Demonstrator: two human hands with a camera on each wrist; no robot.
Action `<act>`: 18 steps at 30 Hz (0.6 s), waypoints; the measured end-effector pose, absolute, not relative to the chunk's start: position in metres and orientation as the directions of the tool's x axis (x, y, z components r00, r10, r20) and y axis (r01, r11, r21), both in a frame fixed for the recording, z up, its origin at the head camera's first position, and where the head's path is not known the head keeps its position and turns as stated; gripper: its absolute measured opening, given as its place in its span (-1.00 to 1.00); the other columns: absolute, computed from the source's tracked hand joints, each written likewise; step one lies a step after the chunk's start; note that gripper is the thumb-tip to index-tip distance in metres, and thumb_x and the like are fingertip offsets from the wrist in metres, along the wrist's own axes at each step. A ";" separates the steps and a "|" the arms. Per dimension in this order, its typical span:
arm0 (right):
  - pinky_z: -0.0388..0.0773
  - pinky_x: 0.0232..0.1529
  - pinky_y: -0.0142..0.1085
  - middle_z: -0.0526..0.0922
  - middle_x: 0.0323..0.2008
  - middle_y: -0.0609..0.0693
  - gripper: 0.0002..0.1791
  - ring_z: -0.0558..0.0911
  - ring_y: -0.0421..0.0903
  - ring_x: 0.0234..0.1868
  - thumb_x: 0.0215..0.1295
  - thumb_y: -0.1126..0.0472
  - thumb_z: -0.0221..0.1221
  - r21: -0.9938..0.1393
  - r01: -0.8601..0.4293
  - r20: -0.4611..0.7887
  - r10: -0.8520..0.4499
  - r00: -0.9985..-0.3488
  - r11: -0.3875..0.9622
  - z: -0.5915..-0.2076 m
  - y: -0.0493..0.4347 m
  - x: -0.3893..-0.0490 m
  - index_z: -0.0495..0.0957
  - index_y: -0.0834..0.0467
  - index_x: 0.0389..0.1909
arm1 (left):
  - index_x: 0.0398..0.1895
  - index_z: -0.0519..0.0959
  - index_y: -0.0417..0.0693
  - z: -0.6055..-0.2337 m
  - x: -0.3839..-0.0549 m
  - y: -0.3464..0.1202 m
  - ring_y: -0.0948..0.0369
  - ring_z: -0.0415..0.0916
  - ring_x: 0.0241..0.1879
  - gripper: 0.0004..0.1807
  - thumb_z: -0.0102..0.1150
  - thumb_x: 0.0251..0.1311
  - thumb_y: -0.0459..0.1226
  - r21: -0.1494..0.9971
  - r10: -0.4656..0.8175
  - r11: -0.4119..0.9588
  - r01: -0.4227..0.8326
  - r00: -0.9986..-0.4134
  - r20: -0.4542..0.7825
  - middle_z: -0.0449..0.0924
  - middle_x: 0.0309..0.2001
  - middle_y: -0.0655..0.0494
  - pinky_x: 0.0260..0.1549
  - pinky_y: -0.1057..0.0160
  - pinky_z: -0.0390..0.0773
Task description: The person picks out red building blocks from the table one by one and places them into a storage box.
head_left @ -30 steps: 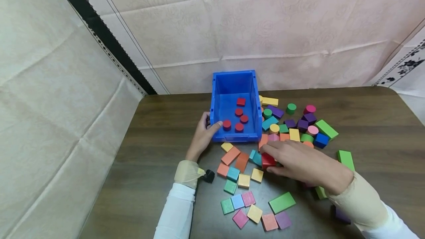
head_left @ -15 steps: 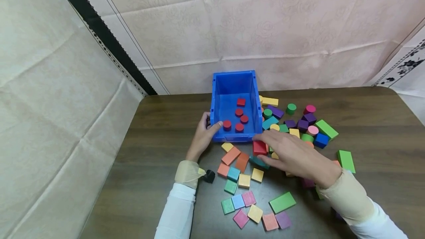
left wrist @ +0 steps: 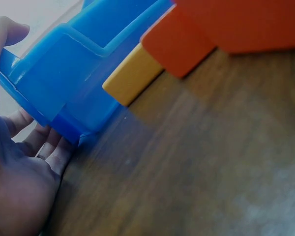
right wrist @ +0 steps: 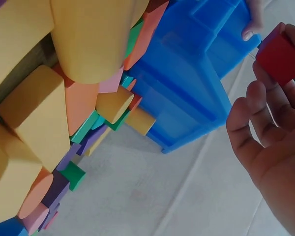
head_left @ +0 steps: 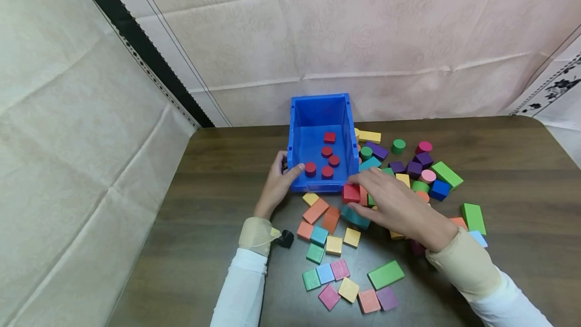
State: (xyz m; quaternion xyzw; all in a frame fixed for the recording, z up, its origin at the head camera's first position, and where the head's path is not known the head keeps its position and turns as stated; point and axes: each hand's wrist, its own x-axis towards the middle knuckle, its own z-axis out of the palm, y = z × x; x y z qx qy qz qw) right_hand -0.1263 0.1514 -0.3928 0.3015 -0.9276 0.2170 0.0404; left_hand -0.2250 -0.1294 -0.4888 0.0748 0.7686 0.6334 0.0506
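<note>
A blue plastic bin (head_left: 320,115) stands near the table's back edge, with one red square block (head_left: 329,138) and several red round blocks (head_left: 327,172) inside. My left hand (head_left: 275,185) holds the bin's left wall near its front corner, thumb over the rim and fingers outside; the left wrist view shows those fingers against the bin (left wrist: 54,88). Just off the bin's front right corner, my right hand (head_left: 395,205) pinches a red block (head_left: 350,194) between thumb and fingers. In the right wrist view, the red block (right wrist: 281,55) is gripped above the curled lower fingers.
Mixed coloured blocks crowd the bin's right side, among them a blue block (head_left: 439,190) and a green cylinder (head_left: 398,146). Orange, yellow and teal blocks (head_left: 356,217) lie before the bin. A long green block (head_left: 386,275) lies closer to me. A pale cloth (head_left: 386,39) hangs behind the table.
My right hand has moved left with the red block, from among the blocks to the bin's front right corner. My left hand keeps its hold on the bin.
</note>
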 end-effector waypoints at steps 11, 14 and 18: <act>0.69 -0.01 -0.04 0.70 0.04 0.04 -0.49 0.58 -0.01 0.05 0.35 0.03 0.44 -0.376 -0.591 0.260 -0.531 -0.807 0.714 -0.392 0.145 -0.134 0.60 0.17 0.22 | 0.34 0.34 -0.06 -0.488 -0.228 -0.129 -0.11 0.49 0.33 -0.50 0.22 0.49 -0.09 0.983 0.197 0.178 0.053 -0.980 0.017 0.44 0.38 -0.11 0.30 -0.21 0.53; 0.67 0.03 0.00 0.70 0.06 0.06 -0.49 0.58 0.02 0.06 0.36 0.02 0.44 -0.377 -0.597 0.273 -0.531 -0.802 0.708 -0.392 0.143 -0.138 0.60 0.17 0.21 | 0.32 0.34 -0.05 -0.488 -0.228 -0.130 -0.11 0.50 0.33 -0.52 0.22 0.49 -0.10 0.983 0.197 0.176 0.056 -0.980 0.021 0.44 0.37 -0.11 0.29 -0.20 0.54; 0.66 0.08 0.04 0.70 0.07 0.08 -0.47 0.59 0.04 0.08 0.35 0.02 0.45 -0.369 -0.602 0.282 -0.532 -0.798 0.708 -0.393 0.139 -0.143 0.60 0.18 0.22 | 0.32 0.34 -0.05 -0.488 -0.228 -0.130 -0.11 0.51 0.32 -0.53 0.21 0.49 -0.11 0.983 0.201 0.173 0.058 -0.979 0.023 0.44 0.37 -0.11 0.28 -0.20 0.55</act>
